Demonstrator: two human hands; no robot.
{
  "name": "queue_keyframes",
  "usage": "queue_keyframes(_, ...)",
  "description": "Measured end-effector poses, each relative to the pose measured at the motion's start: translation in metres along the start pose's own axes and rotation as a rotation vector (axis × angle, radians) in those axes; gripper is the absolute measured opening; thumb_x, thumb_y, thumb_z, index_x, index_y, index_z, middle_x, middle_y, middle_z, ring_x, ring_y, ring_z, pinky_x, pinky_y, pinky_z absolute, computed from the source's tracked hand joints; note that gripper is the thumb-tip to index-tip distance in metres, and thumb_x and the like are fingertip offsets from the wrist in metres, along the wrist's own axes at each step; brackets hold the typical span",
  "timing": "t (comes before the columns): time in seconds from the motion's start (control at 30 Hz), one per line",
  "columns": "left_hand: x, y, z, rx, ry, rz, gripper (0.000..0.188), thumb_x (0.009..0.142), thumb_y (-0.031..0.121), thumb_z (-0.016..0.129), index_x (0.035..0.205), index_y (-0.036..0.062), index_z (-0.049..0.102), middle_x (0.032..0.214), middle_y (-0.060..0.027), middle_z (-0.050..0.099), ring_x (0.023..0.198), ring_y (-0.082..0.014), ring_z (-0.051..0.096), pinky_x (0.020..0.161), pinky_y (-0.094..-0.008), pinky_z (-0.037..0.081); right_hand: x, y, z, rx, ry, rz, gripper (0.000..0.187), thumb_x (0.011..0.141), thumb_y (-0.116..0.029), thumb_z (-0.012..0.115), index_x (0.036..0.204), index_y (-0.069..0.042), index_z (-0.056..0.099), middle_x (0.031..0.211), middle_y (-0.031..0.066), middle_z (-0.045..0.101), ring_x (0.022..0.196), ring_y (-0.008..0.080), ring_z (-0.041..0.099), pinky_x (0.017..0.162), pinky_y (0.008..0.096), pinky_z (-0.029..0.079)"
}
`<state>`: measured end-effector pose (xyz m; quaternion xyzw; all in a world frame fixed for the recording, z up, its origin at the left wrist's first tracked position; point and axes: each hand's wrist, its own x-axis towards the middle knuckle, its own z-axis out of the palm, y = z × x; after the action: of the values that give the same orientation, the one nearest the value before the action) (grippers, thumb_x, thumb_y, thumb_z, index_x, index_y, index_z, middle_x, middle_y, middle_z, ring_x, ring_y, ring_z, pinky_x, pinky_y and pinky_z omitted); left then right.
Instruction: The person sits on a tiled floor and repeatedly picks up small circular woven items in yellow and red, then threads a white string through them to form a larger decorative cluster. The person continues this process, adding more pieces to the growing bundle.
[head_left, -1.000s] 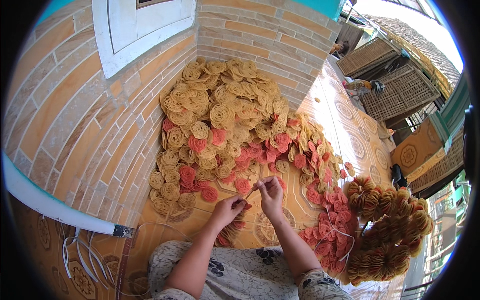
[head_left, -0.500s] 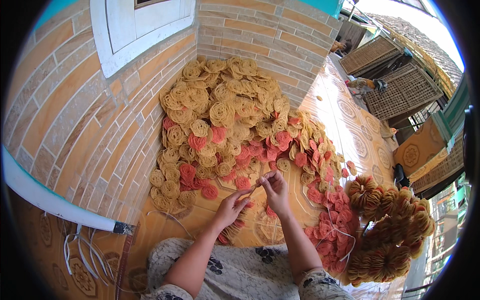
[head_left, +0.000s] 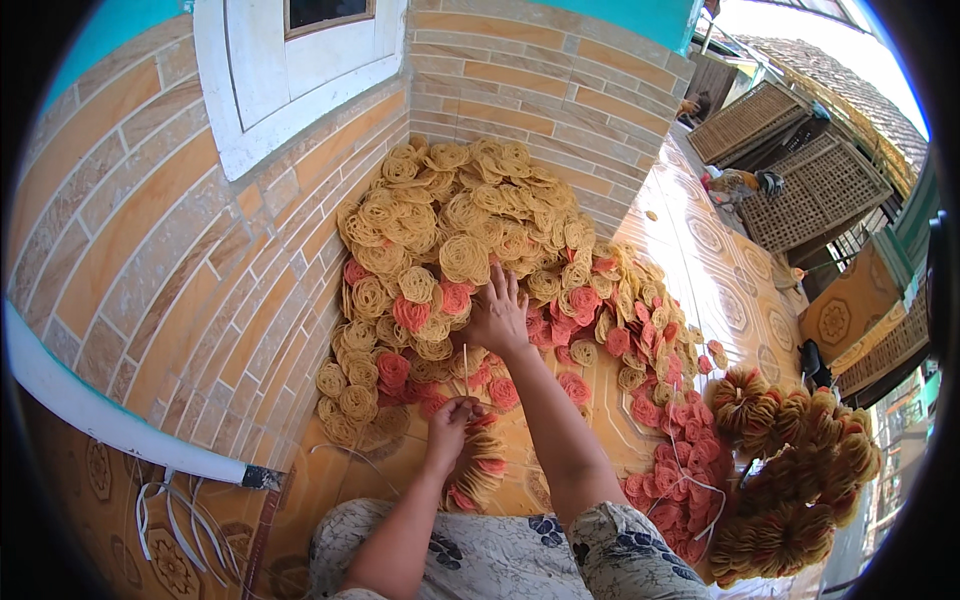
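Note:
My left hand (head_left: pixel 450 428) is closed in a pinch round a thin pale stick (head_left: pixel 465 368) that points up from the fingers. Just beside it, a row of tan and pink discs (head_left: pixel 482 465) stands pressed face to face; the wrist partly covers it. My right hand (head_left: pixel 498 318) reaches forward over the heap with its fingers spread, its fingertips at the tan lacy coiled discs (head_left: pixel 464 260). Whether it touches one cannot be made out. Pink discs of the same kind (head_left: pixel 411 314) lie among the tan ones.
At the right lie bundled rings of strung discs (head_left: pixel 790 470) and a pink pile (head_left: pixel 685 450) with white string (head_left: pixel 690 478) across it. A brick-patterned wall (head_left: pixel 290 200) bounds the left and back. Woven racks (head_left: pixel 815 190) and a chicken (head_left: pixel 740 186) are farther off.
My hands have parted. The right one has gone forward from near the left hand to the heap and spread its fingers; the left has come down slightly, and the stick now points up.

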<state>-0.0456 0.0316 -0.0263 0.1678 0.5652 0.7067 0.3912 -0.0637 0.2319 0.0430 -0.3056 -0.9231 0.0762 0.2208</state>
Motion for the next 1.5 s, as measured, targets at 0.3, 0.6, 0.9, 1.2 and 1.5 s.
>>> queue_keyframes(0.3,0.0,-0.01,-0.003,0.029,-0.202,-0.119,0.02,0.098,0.016,0.052,0.105,0.0004,0.063,0.083,-0.0007,0.061,0.076,-0.0094,0.059,0.073,-0.0237,0.048,-0.087,0.035,-0.015,0.069,-0.196,0.08,0.054,0.078,-0.023,0.065,0.129,-0.01,0.05,0.137,0.0159,0.044,0.126,0.0393,0.042,0.105,0.0537,0.032)
queue_keyframes(0.6,-0.004,-0.016,0.006,-0.023,-0.144,-0.167,0.022,0.097,0.016,0.056,0.105,-0.0022,0.064,0.09,-0.0033,0.063,0.078,-0.0112,0.06,0.071,-0.0246,0.051,-0.062,0.076,-0.041,0.209,-0.078,0.201,0.048,0.078,-0.011,0.065,0.124,-0.007,0.052,0.127,0.0186,0.051,0.113,0.0358,0.054,0.094,0.042,0.045)
queue_keyframes(0.9,-0.003,-0.011,0.004,0.332,-0.052,0.081,0.021,0.095,0.016,0.058,0.104,-0.0014,0.066,0.088,-0.0026,0.067,0.077,-0.0101,0.061,0.073,-0.0257,0.049,-0.038,0.052,-0.006,-0.191,-0.035,0.037,0.063,0.082,-0.014,0.062,0.14,-0.016,0.037,0.116,0.0106,0.058,0.113,0.033,0.051,0.103,0.0473,0.035)
queue_keyframes(1.2,-0.014,0.005,0.01,0.185,-0.441,-0.166,0.02,0.094,0.012,0.059,0.107,-0.0023,0.063,0.085,-0.0037,0.066,0.08,-0.0095,0.061,0.077,-0.0245,0.049,-0.189,0.081,-0.05,1.146,-0.265,0.763,0.036,0.092,-0.02,0.062,0.122,-0.002,0.051,0.099,0.0078,0.065,0.084,0.0192,0.064,0.072,0.0328,0.052)
queue_keyframes(1.5,-0.019,0.007,0.015,0.254,-0.447,-0.173,0.015,0.092,0.012,0.061,0.101,-0.0005,0.066,0.087,-0.0034,0.067,0.078,-0.0082,0.061,0.074,-0.0232,0.049,-0.193,0.09,-0.058,1.32,-0.19,0.721,0.037,0.095,-0.017,0.058,0.126,-0.002,0.046,0.104,0.0083,0.062,0.089,0.0183,0.063,0.076,0.0307,0.051)
